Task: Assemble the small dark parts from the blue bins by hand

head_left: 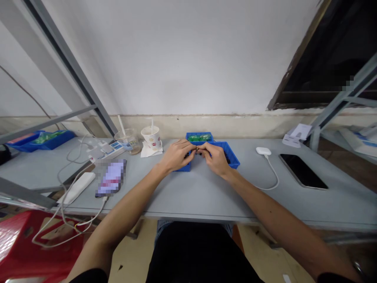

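So the small dark piece [200,153] sits right where 2 pairs of fingertips meet, above the gap between the 2 nearer blue bins. Left hand [178,154] is curled over with its fingertips and thumb drawn in narrow on the piece, and the right hand [216,157] has the same sort of tight pinch from the other side. The fingers cover most of it, so I can't tell its exact shape or whether there's more than 1 part in there. My guess is it's super light and fairly stiff, easy to drop more than easy to break; no clue how slick it is. I'd hold it by the outer edges with fingertips only, since there's hardly anything to grab. The left bin [184,169] and right bin [234,159] look like smooth molded plastic, boxy with straight walls, with dark bits inside. The far bin [199,134] is the same blue and holds shiny, crinkly green stuff, maybe plastic bags. All of it's on a flat, smooth gray tabletop [200,196]. Over left there's a round, tapered white printed cup [151,137] on a soft-looking napkin [147,151], plus a see-through cup [129,141] beside it.
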A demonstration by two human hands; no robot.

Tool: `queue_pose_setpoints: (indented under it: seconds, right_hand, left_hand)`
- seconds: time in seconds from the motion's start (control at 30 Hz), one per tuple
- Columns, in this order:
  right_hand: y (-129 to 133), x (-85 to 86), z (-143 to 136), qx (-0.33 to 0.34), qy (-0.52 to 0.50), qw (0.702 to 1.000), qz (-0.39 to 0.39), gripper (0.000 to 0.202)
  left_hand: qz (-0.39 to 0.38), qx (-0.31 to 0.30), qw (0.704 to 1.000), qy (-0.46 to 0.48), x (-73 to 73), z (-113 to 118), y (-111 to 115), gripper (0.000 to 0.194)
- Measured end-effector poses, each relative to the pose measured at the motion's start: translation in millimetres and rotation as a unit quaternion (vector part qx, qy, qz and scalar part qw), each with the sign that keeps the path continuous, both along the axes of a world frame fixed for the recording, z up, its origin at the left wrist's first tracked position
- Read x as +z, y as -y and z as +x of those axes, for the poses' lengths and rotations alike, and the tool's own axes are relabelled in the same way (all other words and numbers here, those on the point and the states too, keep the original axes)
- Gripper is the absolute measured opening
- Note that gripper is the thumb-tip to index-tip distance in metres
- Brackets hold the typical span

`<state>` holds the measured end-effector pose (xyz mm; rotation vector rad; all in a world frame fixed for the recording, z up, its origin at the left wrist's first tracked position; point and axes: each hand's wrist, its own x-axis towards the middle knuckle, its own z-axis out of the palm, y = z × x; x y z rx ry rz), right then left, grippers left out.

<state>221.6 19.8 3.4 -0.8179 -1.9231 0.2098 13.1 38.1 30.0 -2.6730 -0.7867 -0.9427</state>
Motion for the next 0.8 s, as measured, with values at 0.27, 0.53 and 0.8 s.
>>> queue_pose_setpoints:
  seconds: [0.27,0.53,0.8]
  right_hand:
    - [-2.9,-0.8,2.8,-0.017,0.037,0.998,0.056,0.021]
    - [0.3,0.5,2.5,-0.040,0.065,0.996,0.049,0.024]
    - [4.2,3.7,-0.7,-0.062,0.127,0.989,0.040,0.028]
  left_hand:
    - [0.013,0.005,1.000,0.020,0.4,0.4,1.0,0.023]
    - [0.019,0.009,0.999,0.025,1.1,2.5,2.7,0.022]
    - [0.015,0.005,1.000,0.023,-1.1,2.2,2.1,0.023]
